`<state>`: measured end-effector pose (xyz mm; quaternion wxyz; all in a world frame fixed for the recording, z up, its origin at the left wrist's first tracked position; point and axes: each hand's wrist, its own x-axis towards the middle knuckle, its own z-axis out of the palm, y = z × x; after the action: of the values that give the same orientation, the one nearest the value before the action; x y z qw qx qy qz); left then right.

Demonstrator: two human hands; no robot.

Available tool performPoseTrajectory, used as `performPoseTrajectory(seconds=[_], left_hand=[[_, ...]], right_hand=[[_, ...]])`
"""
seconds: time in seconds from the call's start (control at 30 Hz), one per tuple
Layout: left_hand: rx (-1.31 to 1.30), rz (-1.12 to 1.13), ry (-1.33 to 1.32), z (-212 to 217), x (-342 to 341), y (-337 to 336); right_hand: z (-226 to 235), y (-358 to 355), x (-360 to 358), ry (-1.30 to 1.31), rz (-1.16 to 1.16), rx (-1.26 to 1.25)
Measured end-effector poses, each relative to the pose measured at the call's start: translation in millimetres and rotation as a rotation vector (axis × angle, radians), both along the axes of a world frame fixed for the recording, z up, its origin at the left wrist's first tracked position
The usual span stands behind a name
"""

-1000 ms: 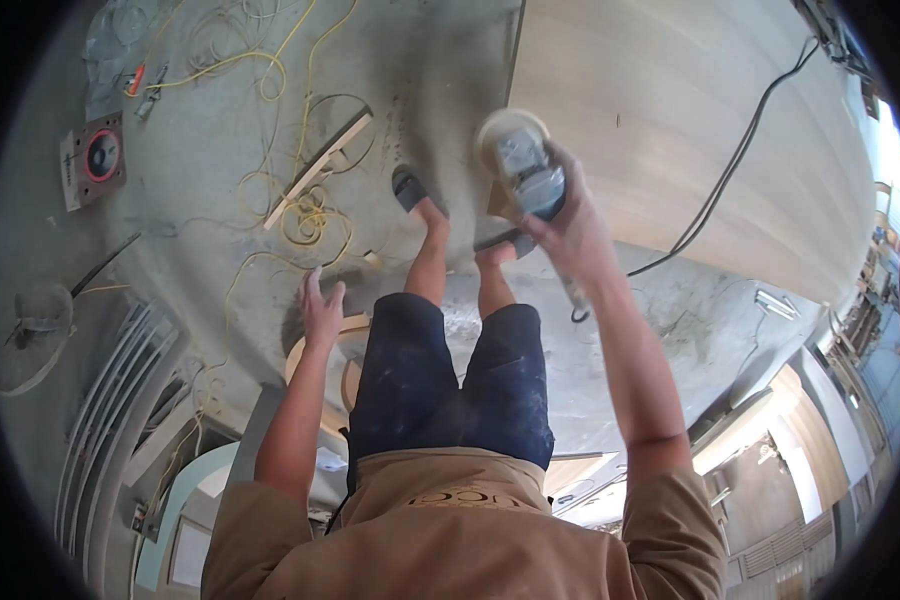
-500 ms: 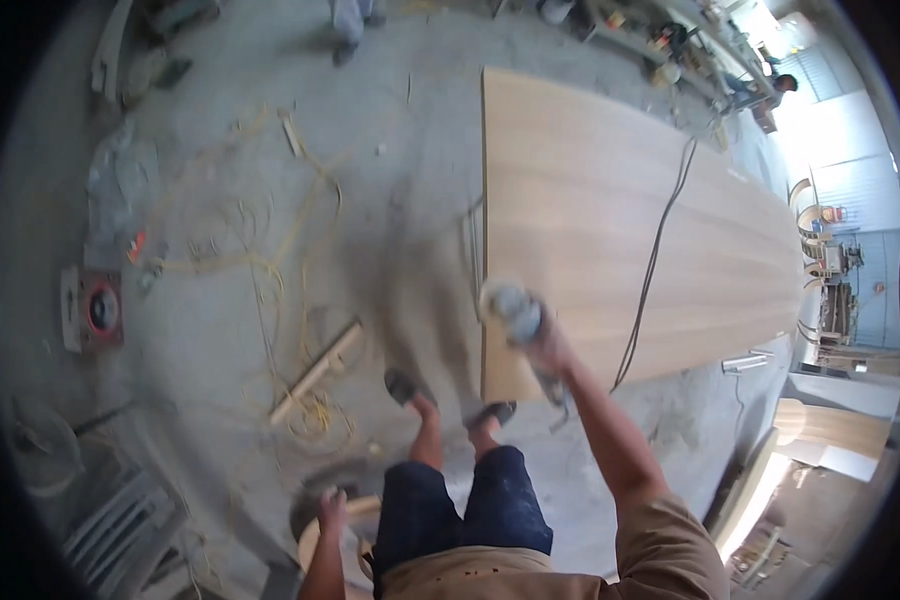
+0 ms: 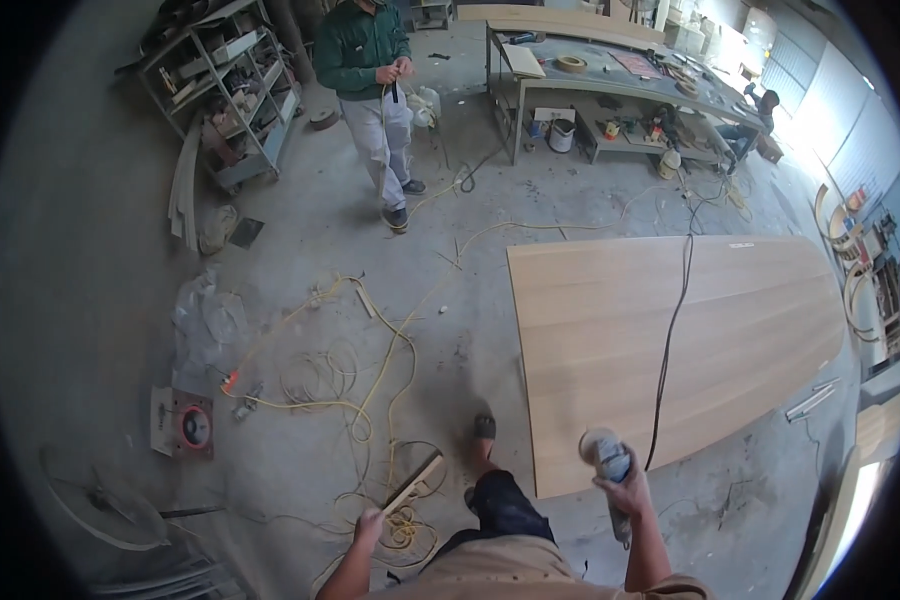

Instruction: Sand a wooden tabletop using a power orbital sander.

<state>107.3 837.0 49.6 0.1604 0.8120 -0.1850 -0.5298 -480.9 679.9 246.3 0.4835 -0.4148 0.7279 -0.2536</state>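
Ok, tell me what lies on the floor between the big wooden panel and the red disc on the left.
In the head view, loose yellow cable coils over the concrete between the wooden panel and the red disc, with a short wooden strip lower down.

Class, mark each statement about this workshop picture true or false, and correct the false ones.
1. The right hand grips a grey handheld power sander. True.
2. The large pale wooden panel stands upright against a wall. False: it lies flat on the concrete floor.
3. A black cable runs across the panel. True.
4. The left hand holds a hammer. False: it holds no tool, near yellow cord.
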Motion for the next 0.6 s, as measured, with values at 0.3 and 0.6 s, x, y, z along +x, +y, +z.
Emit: performPoseTrajectory(seconds=[0.3,0.6], left_hand=[[-0.148,-0.34,-0.126,42.6,37.2,-225.6],[-0.466,-0.726,0.508,183.0,-136.9,-448.7]], right_hand=[[28.3,-169.4,36.7,-0.066,-0.115,-0.342],[92.5,-345.3,141.2,-0.35,0.253,-0.482]])
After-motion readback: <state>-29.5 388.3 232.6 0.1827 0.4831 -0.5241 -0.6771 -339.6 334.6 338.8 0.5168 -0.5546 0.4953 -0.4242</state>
